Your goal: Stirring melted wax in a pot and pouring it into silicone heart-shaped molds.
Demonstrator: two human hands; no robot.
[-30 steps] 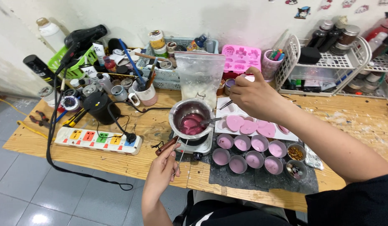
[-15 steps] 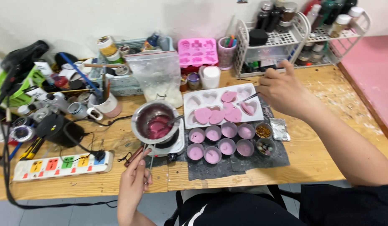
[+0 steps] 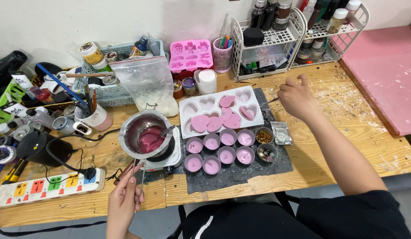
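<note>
My left hand [image 3: 124, 200] grips the wire handle of a steel melting pot [image 3: 144, 134] that sits on a small white hotplate [image 3: 166, 160]. Pink wax lies in the pot, with a spoon resting in it. My right hand [image 3: 296, 98] is shut on thin metal tweezers [image 3: 271, 101], hovering over the table just right of the white heart mould tray [image 3: 220, 110]. Several pink heart pieces lie on that tray. Below it stand several small round tins [image 3: 219, 148] filled with pink wax, on a dark mat [image 3: 241, 172].
A clear bag of white flakes [image 3: 150, 86] stands behind the pot. A pink silicone mould [image 3: 191, 54], white wire racks with bottles [image 3: 276, 40], a cluttered basket [image 3: 105, 84], a power strip [image 3: 48, 185] and a pink board [image 3: 385, 75] surround the work area.
The view has swung right. My right hand has moved from above the heart tray to the table at its right. My left hand keeps hold of the pot handle.
</note>
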